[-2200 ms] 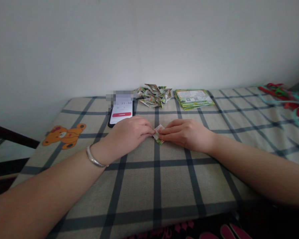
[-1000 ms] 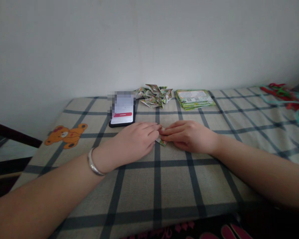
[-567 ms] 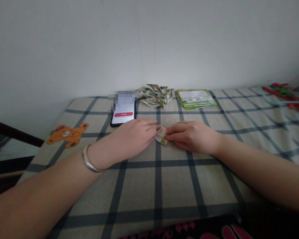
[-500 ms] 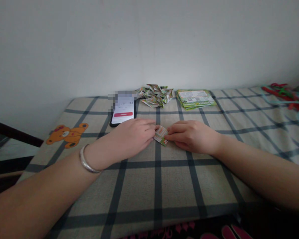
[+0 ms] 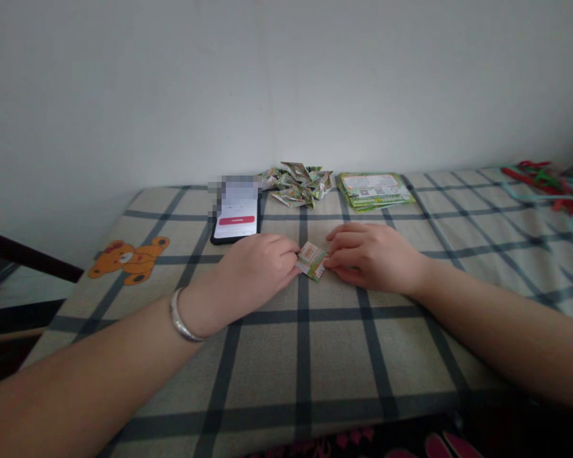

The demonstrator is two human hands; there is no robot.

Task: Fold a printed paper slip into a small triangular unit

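A small folded piece of green and orange printed paper [image 5: 311, 261] lies on the checked cloth between my two hands. My left hand [image 5: 258, 267], with a silver bangle on the wrist, pinches its left edge with the fingertips. My right hand [image 5: 375, 256] pinches its right edge. Both forearms rest on the cloth.
A phone [image 5: 237, 217] with a lit screen lies beyond my left hand. A heap of folded paper pieces [image 5: 297, 184] and a stack of green flyers [image 5: 373, 189] sit by the wall. Red and green ribbons [image 5: 549, 183] lie at the far right. An orange bear print [image 5: 128, 258] marks the cloth [image 5: 315, 356].
The paper piece was mostly covered by my fingers a second ago; now it shows more fully between the hands. My left hand has drawn back slightly.
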